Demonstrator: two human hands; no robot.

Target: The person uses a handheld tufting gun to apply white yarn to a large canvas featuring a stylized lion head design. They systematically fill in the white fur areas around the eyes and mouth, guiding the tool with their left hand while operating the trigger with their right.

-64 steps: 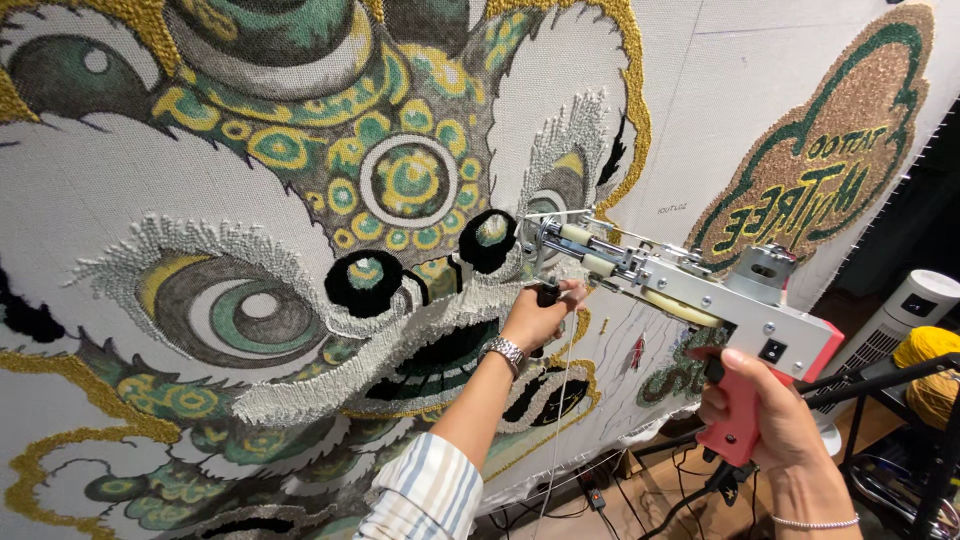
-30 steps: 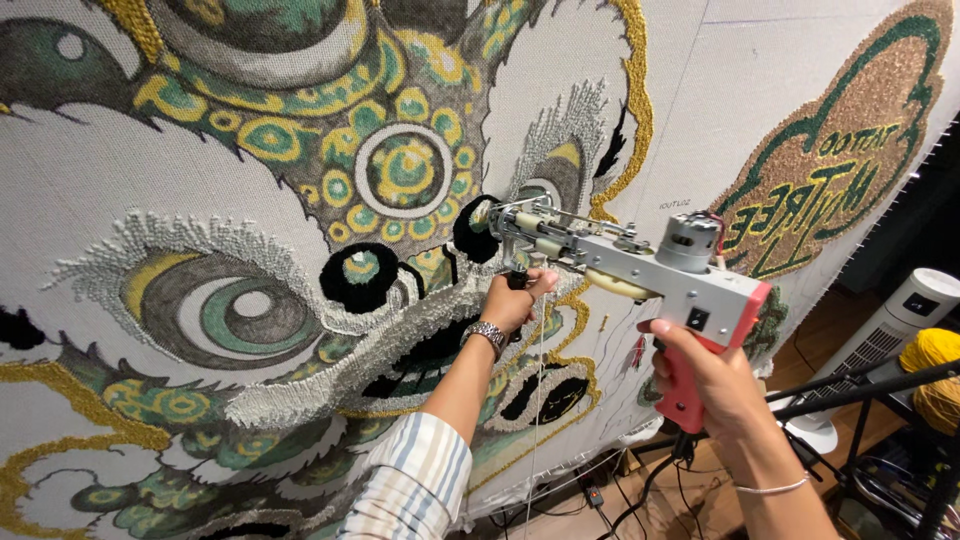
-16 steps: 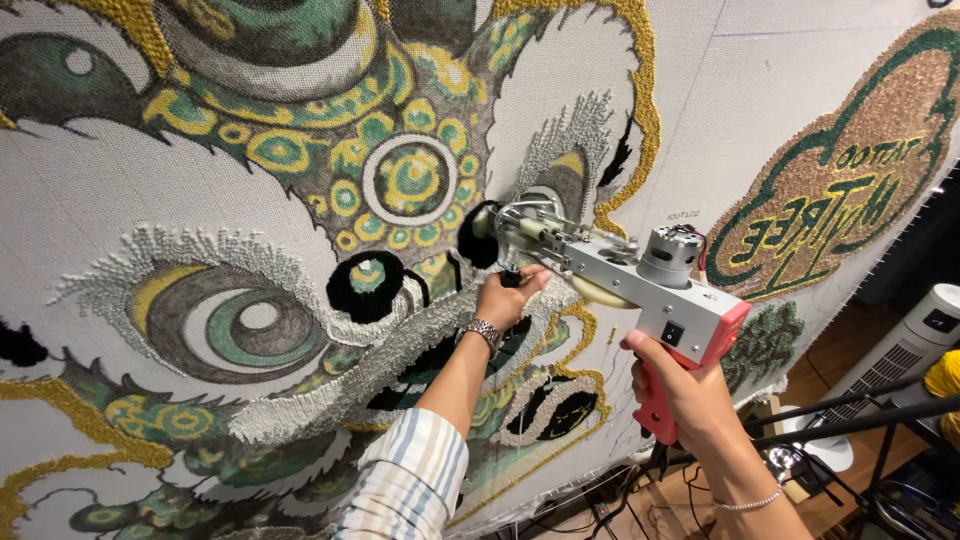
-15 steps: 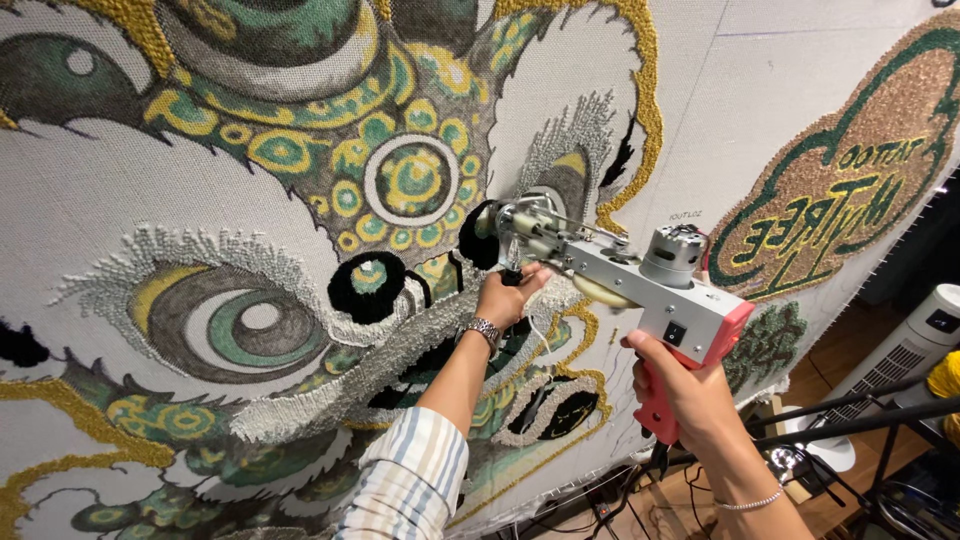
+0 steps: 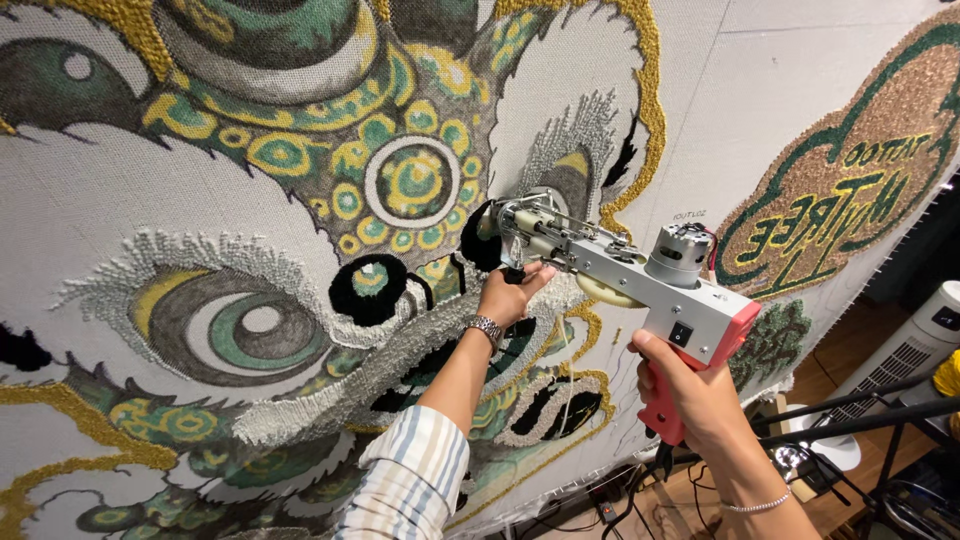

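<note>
While the right hand [image 5: 690, 395] clenches the red grip and the left hand [image 5: 508, 293] grasps the front handle, the tufting gun [image 5: 640, 285], centre frame against the rug cloth [image 5: 250, 230], looks rigid and nose-heavy, wanting both holds.

Grey tufting gun [image 5: 640, 280], red grip, nose vs. rug [image 5: 300, 200].

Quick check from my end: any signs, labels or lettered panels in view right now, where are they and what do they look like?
Tufted sign patch: upper right of the cloth, right of the tufting gun; leaf-like shape, brown-gold fill, dark green border, green and yellow lettering seen mirrored.
Small dark marking: on bare white cloth just above the gun's motor; tiny, too small to tell more.
No packages or screens.
</note>
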